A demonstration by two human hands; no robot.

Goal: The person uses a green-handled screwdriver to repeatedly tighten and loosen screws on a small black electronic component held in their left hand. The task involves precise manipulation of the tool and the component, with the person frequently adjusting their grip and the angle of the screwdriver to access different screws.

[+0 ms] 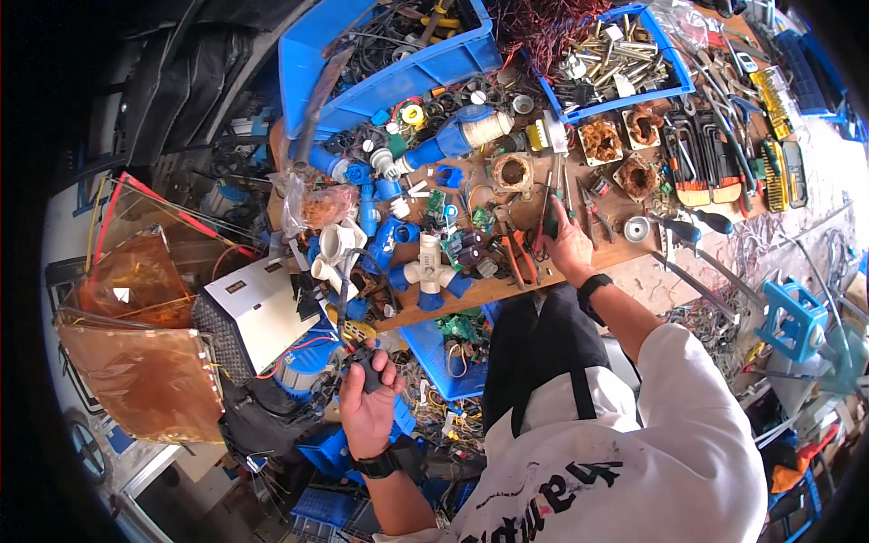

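My left hand (pixel 367 398) grips a black object (pixel 364 366) with a dark cable, below the table's front edge; what the object is I cannot make out. My right hand (pixel 566 240) reaches onto the wooden table (pixel 625 258) with fingers closed on a green-and-black handled tool (pixel 550 215). Near it lie orange-handled pliers (pixel 529 258), red-handled tools (pixel 588 213) and a square part with a round hole (pixel 512 170). White and blue pipe fittings (pixel 427 271) lie between my hands, beside small green circuit boards and dark components.
Blue crates of cables (pixel 389 68) and metal pieces (pixel 615 63) stand at the back. Tool cases (pixel 701 163) and long metal tools lie at the right. A blue tray (pixel 425 362) sits below the edge, a blue stool (pixel 787 321) at right, brown panels (pixel 136 380) at left.
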